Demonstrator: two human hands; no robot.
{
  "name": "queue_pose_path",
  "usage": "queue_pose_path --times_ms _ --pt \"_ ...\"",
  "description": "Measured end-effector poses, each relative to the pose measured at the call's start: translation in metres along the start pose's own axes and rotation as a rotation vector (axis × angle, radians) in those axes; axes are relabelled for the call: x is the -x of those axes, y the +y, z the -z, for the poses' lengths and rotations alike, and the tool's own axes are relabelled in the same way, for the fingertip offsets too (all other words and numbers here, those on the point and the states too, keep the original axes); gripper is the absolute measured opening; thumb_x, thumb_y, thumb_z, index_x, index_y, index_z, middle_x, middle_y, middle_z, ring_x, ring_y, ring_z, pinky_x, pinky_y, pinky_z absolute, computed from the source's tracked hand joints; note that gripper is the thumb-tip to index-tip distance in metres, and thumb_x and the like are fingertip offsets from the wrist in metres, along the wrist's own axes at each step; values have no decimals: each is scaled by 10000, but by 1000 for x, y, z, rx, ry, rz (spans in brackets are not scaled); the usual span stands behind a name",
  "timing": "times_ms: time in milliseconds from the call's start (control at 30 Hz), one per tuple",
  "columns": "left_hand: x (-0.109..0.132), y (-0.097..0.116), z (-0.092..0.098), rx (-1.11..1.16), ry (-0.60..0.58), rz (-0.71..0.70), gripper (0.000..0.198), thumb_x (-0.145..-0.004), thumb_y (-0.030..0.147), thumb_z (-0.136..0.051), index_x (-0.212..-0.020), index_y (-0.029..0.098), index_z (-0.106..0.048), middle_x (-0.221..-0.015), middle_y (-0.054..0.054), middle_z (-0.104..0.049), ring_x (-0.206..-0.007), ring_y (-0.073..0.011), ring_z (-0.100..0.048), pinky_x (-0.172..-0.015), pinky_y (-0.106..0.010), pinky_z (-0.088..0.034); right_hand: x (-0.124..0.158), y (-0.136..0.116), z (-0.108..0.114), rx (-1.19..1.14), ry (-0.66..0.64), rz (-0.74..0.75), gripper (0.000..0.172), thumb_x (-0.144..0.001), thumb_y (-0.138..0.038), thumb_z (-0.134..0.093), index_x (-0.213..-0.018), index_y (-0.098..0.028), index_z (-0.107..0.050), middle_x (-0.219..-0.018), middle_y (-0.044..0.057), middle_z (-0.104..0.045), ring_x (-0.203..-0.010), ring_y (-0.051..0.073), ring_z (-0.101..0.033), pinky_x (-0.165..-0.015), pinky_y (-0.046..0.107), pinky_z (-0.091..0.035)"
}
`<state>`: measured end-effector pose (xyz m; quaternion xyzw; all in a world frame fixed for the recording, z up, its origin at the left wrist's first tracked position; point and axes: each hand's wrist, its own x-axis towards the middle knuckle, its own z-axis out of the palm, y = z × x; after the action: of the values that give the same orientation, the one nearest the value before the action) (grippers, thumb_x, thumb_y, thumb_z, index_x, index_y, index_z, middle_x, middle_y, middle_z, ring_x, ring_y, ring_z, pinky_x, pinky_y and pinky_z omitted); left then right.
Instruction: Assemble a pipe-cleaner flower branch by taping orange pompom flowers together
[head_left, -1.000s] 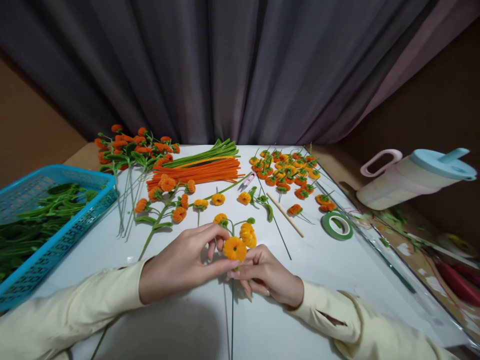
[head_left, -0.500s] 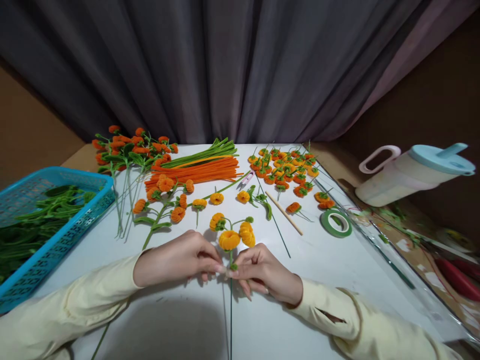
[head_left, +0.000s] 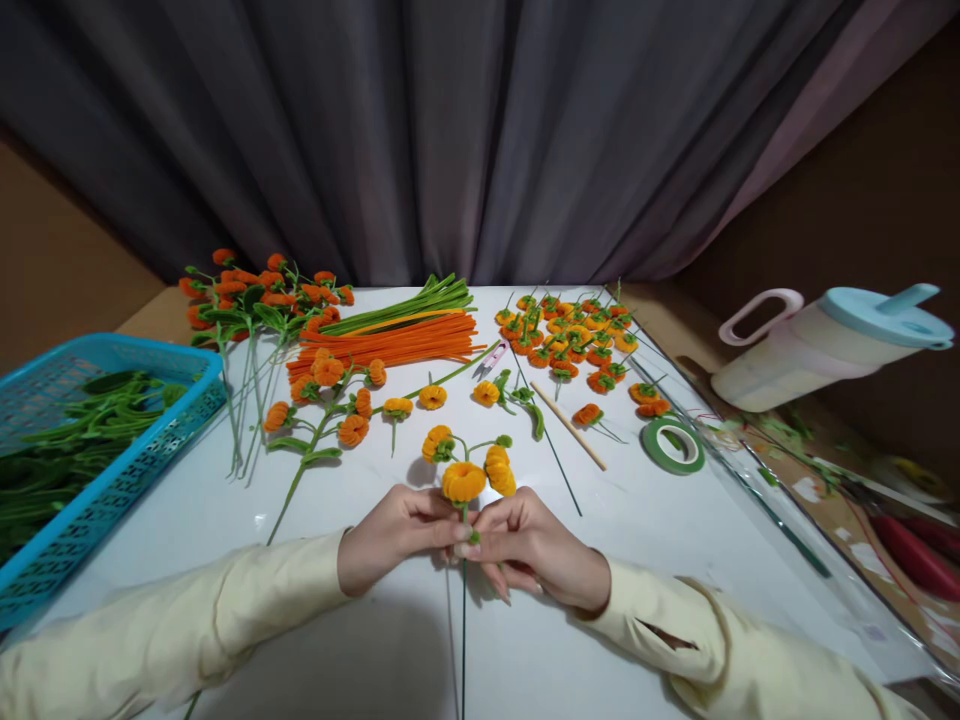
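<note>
The left hand [head_left: 409, 535] has come off the front bloom of the yellow flower spray [head_left: 463, 482] and now pinches its stem just below that bloom, fingertips meeting those of the right hand [head_left: 536, 550], which grips the same stem beside a small green bud [head_left: 474, 538]. The blooms thus stand free above both hands, and attention seems to have passed from petals to stem. The spray is held upright over the white tabletop [head_left: 675, 600]. Beyond it lie loose yellow flowers [head_left: 432, 397]; to its left, the orange flower stem [head_left: 315, 440] and, well apart, the blue basket [head_left: 120, 490]; to its right, the wooden stick [head_left: 569, 425] and green tape roll [head_left: 649, 444], near the tabletop's right edge. Room to move looks widest on the spray's near right.
</note>
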<state>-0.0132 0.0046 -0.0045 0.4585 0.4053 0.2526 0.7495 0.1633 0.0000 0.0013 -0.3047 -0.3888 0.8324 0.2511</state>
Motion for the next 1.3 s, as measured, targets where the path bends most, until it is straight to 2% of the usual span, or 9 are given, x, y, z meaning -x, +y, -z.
queue_pose_path --times_ms 133,300,533,667,833,1067,1200,1300 --pt "-2 4 0 -57 4 -43 276 -627 356 -728 -599 88 -670 -614 -4 -557 -631 -108 -458 -612 -230 -373 0 1 1 -7 31 -12 213 -665 -246 -700 -560 -81 -616 -383 -11 -568 -217 5 -291 -263 165 -131" --pt "-1 9 1 -104 -53 11 269 -685 341 -677 -606 83 -687 -582 -14 -578 -583 -104 -457 -566 -227 -363 -1 1 1 6 51 -50 227 -661 -241 -708 -537 -90 -592 -381 -16 -573 -211 6 -295 -254 164 -144" --pt "3 6 -1 -167 -24 -59 267 -714 322 -645 -617 85 -719 -525 -12 -568 -530 -91 -427 -518 -217 -341 1 -1 0 92 35 -44 280 -713 -279 -688 -535 -84 -594 -396 -17 -570 -232 6 -320 -264 160 -170" --pt "3 4 0 -172 -23 -89 302 -736 330 -626 -605 71 -711 -515 -13 -545 -528 -91 -414 -501 -219 -319 3 -5 3 186 -6 -72 272 -749 -313 -660 -631 -68 -640 -421 -26 -563 -262 5 -345 -275 155 -175" --pt "1 3 1 -130 -44 -97 317 -745 337 -622 -596 69 -700 -504 -20 -554 -510 -92 -433 -493 -221 -335 0 -10 8 167 -94 -135 278 -771 -325 -637 -744 -51 -667 -452 -15 -581 -267 7 -354 -264 154 -168" --pt "0 2 3 -114 -77 -139 364 -726 396 -630 -540 85 -663 -520 -33 -586 -523 -103 -472 -523 -226 -388 -2 -15 15 134 -162 -225 358 -814 -381 -570 -717 -45 -646 -515 51 -641 -260 22 -391 -245 147 -171" --pt "1 1 6 -101 -89 -149 357 -730 404 -623 -559 93 -669 -536 -34 -595 -533 -106 -480 -530 -225 -397 -3 -17 18 148 -222 -283 368 -835 -398 -538 -859 -47 -646 -572 70 -661 -274 32 -423 -268 140 -226" --pt "1 2 9 -101 -97 -150 364 -722 422 -622 -562 99 -671 -542 -35 -601 -536 -111 -483 -538 -228 -404 -3 -17 18 145 -242 -303 403 -856 -417 -500 -925 -44 -638 -536 52 -641 -272 31 -430 -319 146 -278"
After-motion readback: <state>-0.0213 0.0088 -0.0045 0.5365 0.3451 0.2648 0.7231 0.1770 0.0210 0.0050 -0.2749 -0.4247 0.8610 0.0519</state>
